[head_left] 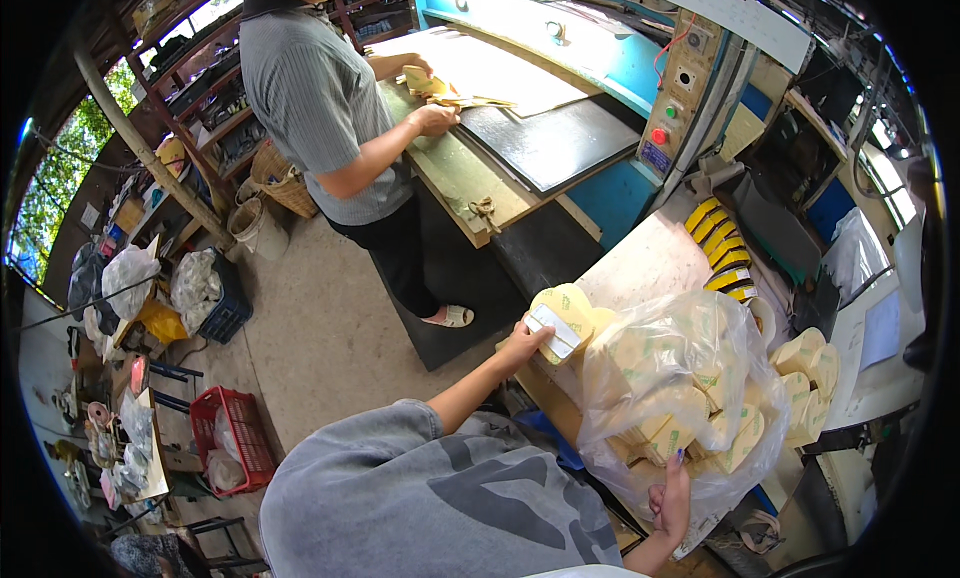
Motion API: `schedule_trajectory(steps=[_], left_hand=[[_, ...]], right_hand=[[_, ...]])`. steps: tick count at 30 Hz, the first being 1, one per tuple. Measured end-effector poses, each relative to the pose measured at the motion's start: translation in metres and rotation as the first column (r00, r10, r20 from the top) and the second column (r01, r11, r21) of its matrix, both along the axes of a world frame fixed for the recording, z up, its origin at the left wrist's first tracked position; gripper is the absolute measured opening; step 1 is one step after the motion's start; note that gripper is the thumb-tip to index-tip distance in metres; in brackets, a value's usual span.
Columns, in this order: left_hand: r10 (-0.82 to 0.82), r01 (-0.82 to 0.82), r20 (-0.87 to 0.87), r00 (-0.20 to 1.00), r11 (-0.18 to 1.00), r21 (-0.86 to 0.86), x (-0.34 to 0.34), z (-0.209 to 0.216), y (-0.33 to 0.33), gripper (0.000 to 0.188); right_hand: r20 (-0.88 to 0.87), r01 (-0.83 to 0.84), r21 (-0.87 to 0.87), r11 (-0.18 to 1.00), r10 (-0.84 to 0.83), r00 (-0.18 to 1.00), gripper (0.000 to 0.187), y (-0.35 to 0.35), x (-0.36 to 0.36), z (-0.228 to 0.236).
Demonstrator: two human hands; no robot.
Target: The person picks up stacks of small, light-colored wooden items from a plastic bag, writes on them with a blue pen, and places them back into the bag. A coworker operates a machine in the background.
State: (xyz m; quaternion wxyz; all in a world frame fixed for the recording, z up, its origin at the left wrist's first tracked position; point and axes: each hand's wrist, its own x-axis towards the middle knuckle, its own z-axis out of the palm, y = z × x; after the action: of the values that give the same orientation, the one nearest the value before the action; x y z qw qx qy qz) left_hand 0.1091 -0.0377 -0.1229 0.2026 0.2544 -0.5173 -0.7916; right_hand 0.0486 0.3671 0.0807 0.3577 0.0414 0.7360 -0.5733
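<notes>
My left hand [520,346] is closed on a stack of cream, rounded insole-like pieces [568,300] with green print. A flat white rectangle, perhaps a card [553,331], lies against the top of that stack, under my thumb. To its right, a clear plastic bag [640,338] holds many similar cream pieces [672,418]. At the bag's near edge, my right hand [672,500] has its index finger stretched toward the pieces and its other fingers curled. Nothing shows in that hand. More cream stacks [806,373] stand right of the bag.
Yellow-and-black rolls [722,243] line the table's far side. Beyond, a co-worker [325,108] handles cream pieces [440,88] at a blue machine [590,53] with a black plate [545,143] and push buttons [660,136]. A red crate [235,440] stands on the floor at left.
</notes>
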Motion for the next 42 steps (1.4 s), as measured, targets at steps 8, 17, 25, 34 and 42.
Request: schedule_trajectory(steps=[8,17,25,34,42], left_hand=[[-0.004,0.005,0.037,0.999,0.999,-0.038,-0.001,0.005,0.001,0.047],[0.026,-0.026,0.014,1.000,0.999,-0.026,-0.001,0.003,0.002,0.057],[0.034,-0.030,0.061,0.998,0.998,-0.064,0.001,-0.005,0.000,0.059],[0.015,-0.012,0.050,0.999,0.998,-0.065,-0.003,0.003,-0.004,0.063],[-0.144,0.147,-0.058,0.988,0.988,0.053,-0.045,0.066,-0.030,0.077]], right_hand=[[0.033,0.164,-0.108,0.981,-0.162,0.986,0.060,-0.018,-0.011,-0.020],[0.008,0.161,-0.026,0.987,-0.161,0.987,0.053,-0.027,-0.014,-0.012],[0.049,0.232,-0.032,0.972,-0.230,0.972,0.052,-0.034,-0.002,-0.008],[-0.104,0.275,-0.112,0.955,-0.287,0.952,0.061,-0.057,0.011,0.015],[0.175,0.400,-0.241,0.885,-0.365,0.914,0.049,-0.037,0.001,-0.009]])
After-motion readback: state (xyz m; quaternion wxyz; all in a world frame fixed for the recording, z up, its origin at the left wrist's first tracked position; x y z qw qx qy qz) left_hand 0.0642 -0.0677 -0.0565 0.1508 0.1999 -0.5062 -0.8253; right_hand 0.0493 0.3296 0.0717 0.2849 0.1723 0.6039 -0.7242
